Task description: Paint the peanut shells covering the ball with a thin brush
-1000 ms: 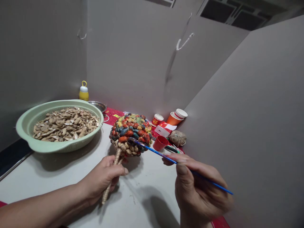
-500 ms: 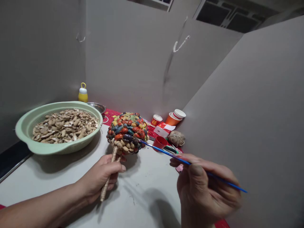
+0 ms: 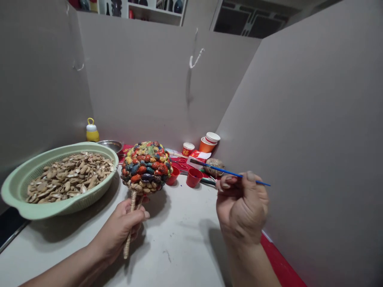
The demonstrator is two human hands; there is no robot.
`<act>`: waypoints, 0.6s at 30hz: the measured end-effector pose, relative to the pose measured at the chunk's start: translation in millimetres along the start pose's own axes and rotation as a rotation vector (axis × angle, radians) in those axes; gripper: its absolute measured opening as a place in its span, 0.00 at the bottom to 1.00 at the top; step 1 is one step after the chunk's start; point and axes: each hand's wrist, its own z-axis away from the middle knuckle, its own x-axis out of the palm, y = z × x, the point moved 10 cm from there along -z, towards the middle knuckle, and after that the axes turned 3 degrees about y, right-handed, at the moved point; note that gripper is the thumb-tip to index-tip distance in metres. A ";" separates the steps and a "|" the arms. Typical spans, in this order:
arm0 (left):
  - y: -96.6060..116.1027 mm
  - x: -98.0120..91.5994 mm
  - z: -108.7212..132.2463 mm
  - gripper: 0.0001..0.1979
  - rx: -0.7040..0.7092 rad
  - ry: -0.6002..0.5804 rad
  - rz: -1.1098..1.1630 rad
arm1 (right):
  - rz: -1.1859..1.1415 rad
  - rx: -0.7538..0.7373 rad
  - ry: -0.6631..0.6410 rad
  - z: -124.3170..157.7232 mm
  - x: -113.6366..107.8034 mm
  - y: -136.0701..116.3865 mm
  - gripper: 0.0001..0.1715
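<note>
My left hand (image 3: 130, 219) is closed around the cord-wrapped stem of a rounded craft piece (image 3: 146, 165), holding it above the white table. Peanut shells painted red, blue, yellow, green and dark purple cover the piece; those low at its front are unpainted. In my right hand (image 3: 243, 203) is a thin blue paintbrush (image 3: 229, 172), pinched between thumb and fingers. Its dark tip points left, apart from the piece and above a red cup (image 3: 194, 177). A second red cup (image 3: 173, 175) is partly hidden behind the craft piece.
A green basket of peanut shells (image 3: 14, 191) sits on the left, with a metal bowl (image 3: 110, 145) and a yellow bottle (image 3: 92, 132) behind. Stacked paper cups (image 3: 208, 143) and a twine ball (image 3: 214, 166) lie at the back. Grey panels surround the table (image 3: 179, 255).
The brush has come off the craft piece and risen, its tip now near the red cups. My right hand has turned upright. The view has shifted, showing a second red cup.
</note>
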 end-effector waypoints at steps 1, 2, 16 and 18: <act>0.4 -0.5 -0.7 0.17 0.010 0.002 -0.007 | -0.004 0.015 0.011 -2.6 -1.9 3.3 0.27; 0.7 -0.9 -1.1 0.17 0.016 0.004 -0.014 | -0.009 0.029 0.021 -4.7 -3.6 6.5 0.27; -0.2 -3.8 -8.5 0.22 0.084 0.036 0.006 | -0.116 0.263 -0.097 -11.4 3.5 45.2 0.30; 3.0 -1.8 -7.4 0.23 0.101 0.020 -0.001 | -0.132 0.293 -0.126 -9.9 7.2 45.9 0.30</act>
